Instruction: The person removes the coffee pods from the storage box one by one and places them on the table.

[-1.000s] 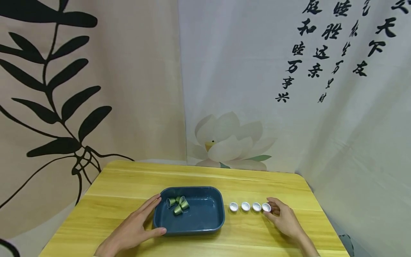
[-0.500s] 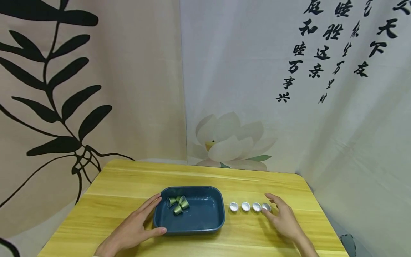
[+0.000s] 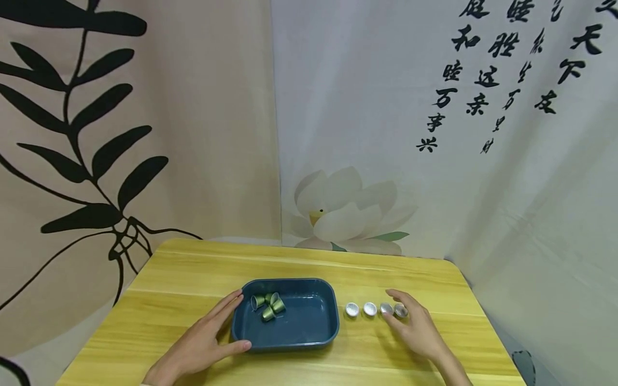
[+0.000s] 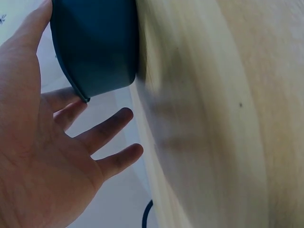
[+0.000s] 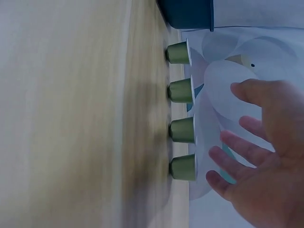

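A row of several green coffee capsules (image 5: pixel 181 90) stands on the table, narrow ends down and pale round tops (image 3: pixel 352 310) up. My right hand (image 3: pixel 416 325) hovers over the right end of the row with fingers spread and holds nothing. In the right wrist view it is apart from the capsules. My left hand (image 3: pixel 200 343) touches the left side of a dark blue rectangular tray (image 3: pixel 309 343), thumb at the near corner and fingertips at the far one. Its other fingers (image 4: pixel 107 130) extend loosely in the left wrist view. More green capsules (image 3: pixel 268 313) lie tumbled in the tray's left part.
The yellow wooden table (image 3: pixel 193 268) has its far edge close to a hanging cloth (image 3: pixel 232 134) printed with leaves, a lotus and writing. The capsule row begins just right of the tray. A dark curved cable-like thing (image 3: pixel 14 370) shows at the lower left.
My right hand has let go of the rightmost capsule, opened its fingers and shifted left above the row. The left hand and tray have stayed in place.
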Available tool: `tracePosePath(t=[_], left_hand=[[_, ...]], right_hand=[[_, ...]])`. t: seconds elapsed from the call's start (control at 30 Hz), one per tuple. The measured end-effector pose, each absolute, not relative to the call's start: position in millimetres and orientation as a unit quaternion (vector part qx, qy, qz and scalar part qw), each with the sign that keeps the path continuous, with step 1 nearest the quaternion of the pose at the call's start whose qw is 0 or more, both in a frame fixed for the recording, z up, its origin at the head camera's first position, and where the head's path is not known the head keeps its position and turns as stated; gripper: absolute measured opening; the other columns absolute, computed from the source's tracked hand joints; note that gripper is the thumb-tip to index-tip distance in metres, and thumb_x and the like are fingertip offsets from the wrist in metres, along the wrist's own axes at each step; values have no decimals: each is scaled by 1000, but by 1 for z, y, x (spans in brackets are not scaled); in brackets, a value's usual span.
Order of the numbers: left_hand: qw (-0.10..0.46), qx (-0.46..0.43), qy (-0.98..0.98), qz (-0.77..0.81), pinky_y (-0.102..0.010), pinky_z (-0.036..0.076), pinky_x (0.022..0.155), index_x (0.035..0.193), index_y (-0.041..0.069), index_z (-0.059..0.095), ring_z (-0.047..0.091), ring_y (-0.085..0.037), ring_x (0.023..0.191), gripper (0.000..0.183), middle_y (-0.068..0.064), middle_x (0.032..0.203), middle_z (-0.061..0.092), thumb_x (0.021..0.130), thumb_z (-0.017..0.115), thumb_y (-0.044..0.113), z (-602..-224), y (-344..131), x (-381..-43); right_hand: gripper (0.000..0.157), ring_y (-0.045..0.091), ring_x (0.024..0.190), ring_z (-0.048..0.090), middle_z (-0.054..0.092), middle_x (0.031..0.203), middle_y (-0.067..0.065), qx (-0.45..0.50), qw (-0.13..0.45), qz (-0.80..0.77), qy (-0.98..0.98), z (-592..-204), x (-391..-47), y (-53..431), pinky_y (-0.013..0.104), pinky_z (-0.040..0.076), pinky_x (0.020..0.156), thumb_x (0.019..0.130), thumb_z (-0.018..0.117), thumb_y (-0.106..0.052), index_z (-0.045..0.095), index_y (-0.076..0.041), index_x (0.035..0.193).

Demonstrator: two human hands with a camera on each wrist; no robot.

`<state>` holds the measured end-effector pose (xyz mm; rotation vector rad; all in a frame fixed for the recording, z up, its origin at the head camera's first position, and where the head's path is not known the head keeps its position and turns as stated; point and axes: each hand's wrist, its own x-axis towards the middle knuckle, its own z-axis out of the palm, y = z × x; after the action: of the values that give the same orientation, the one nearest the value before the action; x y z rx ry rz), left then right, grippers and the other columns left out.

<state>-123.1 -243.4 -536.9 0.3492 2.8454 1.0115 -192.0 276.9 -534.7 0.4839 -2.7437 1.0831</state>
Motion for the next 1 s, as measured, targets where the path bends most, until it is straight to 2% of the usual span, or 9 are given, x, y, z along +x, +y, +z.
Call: tracePosePath(t=[0.3,0.67,1.0], left_hand=[[50,112,936,330,-74,50,121,180,18,33,43,-47,167,110,-5,190,27,96,78,73,-534,-242,-123],[50,115,936,328,-75,49,122,179,15,34,43,-48,167,110,-8,189,27,96,79,72,-534,-242,-124],[49,114,937,328,-74,49,122,179,15,36,44,-47,167,111,-7,189,28,95,79,73,-532,-242,-123]], right_hand=[[58,46,148,64,67,160,14,190,85,354,-912,-519,-198,257,72,55,116,106,83,-28,62,-14,158],[58,40,146,67,70,157,11,265,108,352,-891,-495,-203,215,66,58,115,102,86,-22,65,-7,154],[57,36,149,66,69,159,7,296,97,359,-880,-484,-206,187,64,57,119,103,84,-24,65,-13,156]])
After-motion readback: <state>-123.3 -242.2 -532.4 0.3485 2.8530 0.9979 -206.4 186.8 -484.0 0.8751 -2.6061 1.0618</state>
